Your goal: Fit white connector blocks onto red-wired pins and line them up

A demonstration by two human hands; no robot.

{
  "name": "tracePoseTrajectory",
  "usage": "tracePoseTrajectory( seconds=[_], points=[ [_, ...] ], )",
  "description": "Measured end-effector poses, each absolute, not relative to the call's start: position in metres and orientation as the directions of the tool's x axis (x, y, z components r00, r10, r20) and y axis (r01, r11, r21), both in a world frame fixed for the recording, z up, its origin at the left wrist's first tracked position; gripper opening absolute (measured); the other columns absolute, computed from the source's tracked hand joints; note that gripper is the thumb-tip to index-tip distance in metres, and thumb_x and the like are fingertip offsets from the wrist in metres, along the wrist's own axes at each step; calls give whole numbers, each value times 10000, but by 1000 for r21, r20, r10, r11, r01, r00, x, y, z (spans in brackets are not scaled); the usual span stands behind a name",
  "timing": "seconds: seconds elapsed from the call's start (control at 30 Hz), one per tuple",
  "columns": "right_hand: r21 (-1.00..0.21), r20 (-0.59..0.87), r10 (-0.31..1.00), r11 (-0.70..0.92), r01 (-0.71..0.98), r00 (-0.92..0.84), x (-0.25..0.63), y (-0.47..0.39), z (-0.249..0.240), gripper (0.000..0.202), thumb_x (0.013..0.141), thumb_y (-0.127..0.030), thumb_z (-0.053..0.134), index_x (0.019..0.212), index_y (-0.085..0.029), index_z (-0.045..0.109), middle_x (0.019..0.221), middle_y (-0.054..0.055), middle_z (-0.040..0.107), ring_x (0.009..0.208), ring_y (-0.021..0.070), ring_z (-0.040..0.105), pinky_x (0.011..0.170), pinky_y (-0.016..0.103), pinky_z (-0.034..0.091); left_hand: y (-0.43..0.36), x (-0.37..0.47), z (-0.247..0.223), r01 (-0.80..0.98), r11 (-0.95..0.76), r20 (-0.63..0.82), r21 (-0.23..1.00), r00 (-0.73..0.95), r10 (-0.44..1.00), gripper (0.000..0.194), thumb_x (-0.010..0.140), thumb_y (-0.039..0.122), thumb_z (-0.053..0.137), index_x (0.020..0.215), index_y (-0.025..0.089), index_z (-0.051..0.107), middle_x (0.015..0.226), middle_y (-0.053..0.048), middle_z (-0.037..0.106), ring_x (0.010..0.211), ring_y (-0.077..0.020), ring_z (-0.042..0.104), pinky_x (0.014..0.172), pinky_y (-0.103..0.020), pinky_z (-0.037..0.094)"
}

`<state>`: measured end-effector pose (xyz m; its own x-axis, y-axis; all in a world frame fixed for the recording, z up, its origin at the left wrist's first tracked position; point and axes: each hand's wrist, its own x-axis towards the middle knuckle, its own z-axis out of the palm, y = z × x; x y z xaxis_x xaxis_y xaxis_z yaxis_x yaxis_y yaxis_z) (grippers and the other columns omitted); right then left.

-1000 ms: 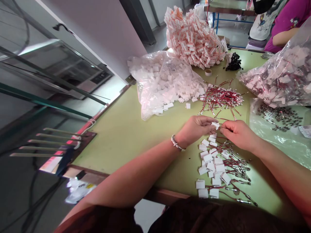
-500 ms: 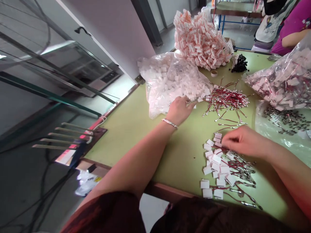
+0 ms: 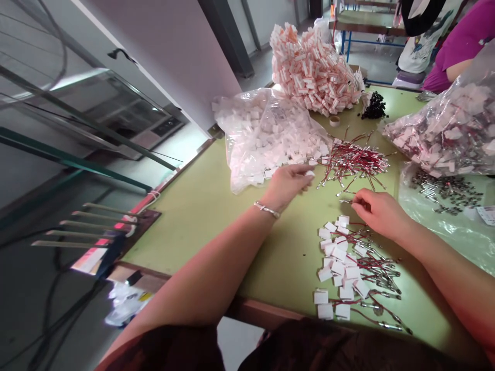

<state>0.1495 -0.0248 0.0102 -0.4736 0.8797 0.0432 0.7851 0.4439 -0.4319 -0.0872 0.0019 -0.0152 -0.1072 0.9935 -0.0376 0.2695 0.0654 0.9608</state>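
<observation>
My left hand [image 3: 291,186] is closed, with a small white plastic connector housing [image 3: 310,174] pinched at its fingertips, in front of a clear bag of white housings [image 3: 270,134]. My right hand [image 3: 377,210] is closed on the end of a short red wire lead with a metal terminal [image 3: 345,201]. Just beyond it lies a loose heap of red wire leads [image 3: 358,159]. Nearer me, between the right forearm and the table front, is a pile of white housings with red leads fitted [image 3: 342,260], their metal ends pointing right.
At the back stands a large bag of pink-and-white parts [image 3: 313,72], beside black-tipped pieces [image 3: 375,105] and a tape roll [image 3: 334,121]. On the right are a bag of wired housings [image 3: 448,129] and loose metal terminals [image 3: 444,190]. A person in purple [image 3: 460,46] sits beyond.
My right hand has moved away from the pile of wired housings to the loose red leads and taken one. My left hand has drawn back from the bag's edge with a white housing.
</observation>
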Motion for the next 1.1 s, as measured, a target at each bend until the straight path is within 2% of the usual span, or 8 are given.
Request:
tracePoseTrajectory(
  seconds=[0.07, 0.13, 0.3, 0.43, 0.6, 0.87, 1.03, 1.1],
  points=[
    [-540, 53, 896, 397, 742, -441, 150, -28, 14, 123, 848, -279, 514, 807, -197, 595, 634, -5, 623, 523, 112, 495, 535, 274, 361, -9, -75, -11, -37, 171, -169, 985, 56, 984, 336, 694, 194, 710, 1024, 132, 708, 728, -25, 664, 625, -100, 557, 667, -268, 470],
    [-625, 90, 913, 363, 691, -398, 150, -31, 17, 142, 839, -295, 515, 794, -193, 603, 614, -11, 612, 507, 103, 473, 531, 271, 360, -18, -63, -8, -205, 270, -232, 941, 192, 954, 305, 655, 144, 740, 960, 139, 728, 743, -19, 682, 650, -84, 569, 711, -259, 476],
    [-743, 46, 929, 277, 609, -366, 151, -35, 19, 208, 826, -330, 528, 694, -189, 604, 545, -30, 537, 491, 93, 409, 501, 262, 325, -29, -46, -6, -338, 386, -286, 858, 308, 907, 216, 655, 79, 734, 862, 139, 727, 775, -18, 699, 705, -79, 603, 787, -261, 487],
    [-824, -95, 921, 140, 549, -378, 148, -37, 21, 275, 842, -349, 501, 623, -191, 550, 512, -40, 510, 480, 87, 401, 500, 250, 324, -30, -45, -9, -341, 352, -256, 872, 294, 921, 182, 660, 85, 738, 828, 144, 702, 758, -1, 688, 710, -77, 613, 784, -256, 490],
    [-830, -198, 900, 58, 555, -389, 145, -38, 19, 326, 839, -333, 477, 547, -190, 494, 488, -42, 498, 453, 76, 382, 496, 244, 314, -31, -46, -10, -336, 337, -244, 880, 289, 926, 171, 655, 102, 747, 813, 142, 696, 723, 6, 680, 669, -72, 617, 742, -240, 499],
    [-770, -165, 912, 119, 626, -376, 143, -38, 19, 226, 780, -283, 513, 574, -191, 511, 500, -51, 461, 463, 79, 357, 464, 232, 286, -34, -40, -6, -23, 189, -179, 982, 230, 957, 124, 640, 96, 741, 752, 144, 718, 699, -12, 697, 638, -92, 625, 684, -234, 528],
    [-786, -148, 914, 123, 606, -378, 139, -38, 12, 265, 813, -321, 480, 576, -202, 493, 474, -44, 483, 441, 90, 377, 453, 233, 312, -37, -32, -10, -34, 247, -230, 968, 257, 939, 140, 660, 136, 732, 798, 133, 715, 696, -29, 704, 631, -104, 637, 666, -247, 533],
    [-805, -156, 912, 105, 584, -380, 139, -38, 11, 276, 817, -332, 484, 572, -205, 483, 465, -42, 489, 440, 93, 399, 456, 234, 325, -35, -35, -5, 12, 206, -200, 978, 296, 934, 133, 684, 176, 718, 811, 134, 715, 718, -37, 709, 651, -115, 642, 677, -260, 534]
  ],
)
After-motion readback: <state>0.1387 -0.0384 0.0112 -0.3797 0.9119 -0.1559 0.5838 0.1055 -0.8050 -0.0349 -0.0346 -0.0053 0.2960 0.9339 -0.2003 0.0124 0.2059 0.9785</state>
